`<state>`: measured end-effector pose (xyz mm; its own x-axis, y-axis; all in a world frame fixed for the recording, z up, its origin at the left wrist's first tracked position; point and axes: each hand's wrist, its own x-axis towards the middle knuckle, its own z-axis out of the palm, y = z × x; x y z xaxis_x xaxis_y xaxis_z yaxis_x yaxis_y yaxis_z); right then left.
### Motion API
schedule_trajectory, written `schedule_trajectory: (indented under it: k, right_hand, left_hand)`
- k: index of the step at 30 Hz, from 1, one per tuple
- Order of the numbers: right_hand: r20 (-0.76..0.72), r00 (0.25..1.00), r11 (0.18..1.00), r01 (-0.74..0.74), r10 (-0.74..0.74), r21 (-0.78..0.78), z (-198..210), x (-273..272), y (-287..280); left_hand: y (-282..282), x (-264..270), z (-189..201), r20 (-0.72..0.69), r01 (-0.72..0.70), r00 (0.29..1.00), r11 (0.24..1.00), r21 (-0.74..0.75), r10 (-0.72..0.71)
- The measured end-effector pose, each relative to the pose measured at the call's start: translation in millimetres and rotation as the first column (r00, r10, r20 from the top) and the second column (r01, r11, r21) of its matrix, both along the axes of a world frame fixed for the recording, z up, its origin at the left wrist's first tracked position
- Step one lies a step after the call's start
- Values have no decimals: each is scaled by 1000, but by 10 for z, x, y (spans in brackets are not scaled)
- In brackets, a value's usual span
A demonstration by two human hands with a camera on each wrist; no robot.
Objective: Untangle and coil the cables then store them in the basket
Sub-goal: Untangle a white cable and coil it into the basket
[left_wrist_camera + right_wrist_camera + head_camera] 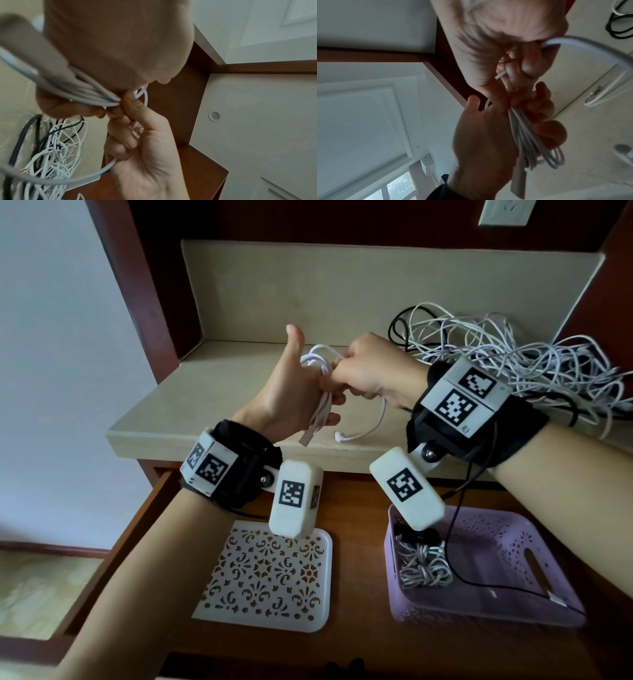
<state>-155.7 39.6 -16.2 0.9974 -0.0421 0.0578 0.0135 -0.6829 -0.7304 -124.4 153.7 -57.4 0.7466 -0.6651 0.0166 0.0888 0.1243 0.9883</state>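
a beige stone-look counter (212, 392) is seen set in a dark red-brown wooden alcove, with an open wooden drawer (342, 642) below it. on the right of the counter a loose tangled heap of cables (507, 361) is spread, thin and round in section, mostly white with a few black strands; the number cannot be counted. the heap lies just behind the right wrist, and part of it is hidden by the wrist unit.

in the drawer two plastic items are noted: a flat white square lid (270, 577) with a cut-out floral pattern on the left, and a lilac perforated basket (507, 542) on the right. one coiled grey-white cable bundle (424, 570) and one small dark bundle lie at the basket's near-left corner, partly covered by the right wrist camera housing. a thin black wire is draped across the basket.

one smooth white cable (320, 392) is held above the counter, folded into several long parallel loops. the left hand (291, 402) is clasped round the middle of these loops, thumb raised upright. the right hand (370, 371) is clenched on the same cable, its fingertips pinching a strand at the top of the bundle, touching the left hand. a free tail hangs from under the right hand, its plug end (339, 436) resting on the counter edge. a second, flat connector hangs below the left hand.
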Motion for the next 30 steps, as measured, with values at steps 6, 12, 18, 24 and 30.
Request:
schedule_trajectory:
  k: [6,12,18,24,30]
  right_hand:
    - [-15,998,985,56,-55,163,-75,64,-71]
    - [-8,986,938,159,-165,308,-58,95,-263]
    - [28,993,943,98,-113,317,-19,83,-319]
    - [67,997,957,-49,31,285,-25,18,-319]
    - [107,992,973,-87,65,215,-17,29,-351]
  left_hand:
    - [-11,-31,49,84,35,996,997,63,-40]
    - [119,-72,217,303,-266,930,951,160,209]
    - [89,66,117,639,-638,661,743,203,393]
    - [-13,79,126,541,-350,835,858,376,104]
    - [-114,42,80,461,-317,874,899,303,153]
